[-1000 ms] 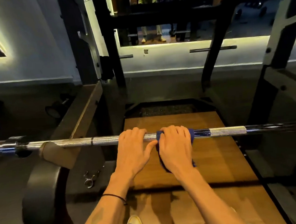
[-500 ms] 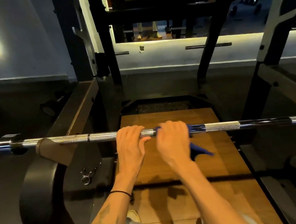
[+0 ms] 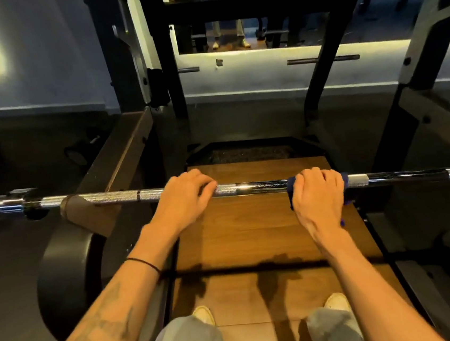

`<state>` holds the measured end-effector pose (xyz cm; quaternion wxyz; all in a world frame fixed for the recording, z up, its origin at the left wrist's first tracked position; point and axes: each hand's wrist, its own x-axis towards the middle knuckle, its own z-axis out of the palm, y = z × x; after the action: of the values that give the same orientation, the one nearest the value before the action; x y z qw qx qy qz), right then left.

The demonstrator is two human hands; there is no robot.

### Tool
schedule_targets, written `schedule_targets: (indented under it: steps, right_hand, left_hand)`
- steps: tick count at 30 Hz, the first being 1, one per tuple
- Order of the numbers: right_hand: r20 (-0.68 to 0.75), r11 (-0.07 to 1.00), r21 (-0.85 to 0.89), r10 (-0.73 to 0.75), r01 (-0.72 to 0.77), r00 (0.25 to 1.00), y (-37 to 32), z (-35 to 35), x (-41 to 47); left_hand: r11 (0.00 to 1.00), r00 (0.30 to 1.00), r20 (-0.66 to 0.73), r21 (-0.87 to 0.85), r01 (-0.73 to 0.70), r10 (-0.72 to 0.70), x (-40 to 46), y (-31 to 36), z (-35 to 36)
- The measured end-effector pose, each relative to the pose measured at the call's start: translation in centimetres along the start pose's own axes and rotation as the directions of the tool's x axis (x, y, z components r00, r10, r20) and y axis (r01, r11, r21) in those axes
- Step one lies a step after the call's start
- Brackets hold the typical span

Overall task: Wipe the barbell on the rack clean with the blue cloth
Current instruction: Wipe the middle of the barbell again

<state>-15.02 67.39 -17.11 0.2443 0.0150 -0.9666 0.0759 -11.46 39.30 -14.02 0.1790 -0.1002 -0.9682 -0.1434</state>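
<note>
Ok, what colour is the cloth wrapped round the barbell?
Dark blue; the cloth shows at either side of the right hand in the head view.

Head-worn camera looks forward and down, close over the barbell.
</note>
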Motion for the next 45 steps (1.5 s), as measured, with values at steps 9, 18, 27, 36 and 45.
schedule_targets:
  steps: [9, 18, 27, 36, 45]
  right_hand:
    - [-0.003, 0.953, 0.193, -0.237, 0.234, 0.971, -12.0, -0.5, -2.2]
    - [-0.088, 0.989, 0.091, -0.107, 0.115, 0.990, 2.7, -0.3, 0.2]
    - [-0.071, 0.984, 0.166, -0.052, 0.063, 0.996, -11.9, 0.0, -2.3]
    - [-0.005, 0.978, 0.042, -0.206, 0.206, 0.979, -0.7, -0.3, 0.8]
    - [0.056, 0.995, -0.045, -0.092, 0.094, 0.994, -10.0, 0.9, -1.2]
  left_hand:
    - [0.948, 0.899, 0.308, 0.167, 0.271, -0.311, 0.8, -0.9, -1.3]
    - [0.981, 0.985, -0.020, 0.095, 0.170, -0.169, -1.4, -1.8, 0.7]
    - [0.982, 0.965, -0.181, -0.023, 0.189, -0.190, -3.2, -1.1, 1.8]
    - [0.989, 0.965, -0.220, -0.021, 0.144, -0.145, -3.8, -1.1, 2.2]
    - [0.982, 0.947, -0.260, -0.025, 0.190, -0.189, -4.3, -0.1, 2.8]
